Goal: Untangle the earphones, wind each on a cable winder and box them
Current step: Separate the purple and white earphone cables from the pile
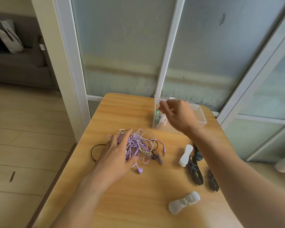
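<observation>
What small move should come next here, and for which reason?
Probably the right hand, loosely curled over the clear box, should come back to the tangled earphones. The left hand only rests on the heap, the cords are not yet separated, and the cable winders lie unused.

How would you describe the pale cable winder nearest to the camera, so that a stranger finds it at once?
Start at the wooden table and go to its near right part, below the right forearm. There the translucent grey-white winder lies alone, flat and tilted. The white winder farther back touches the black winders, while this one touches nothing.
</observation>
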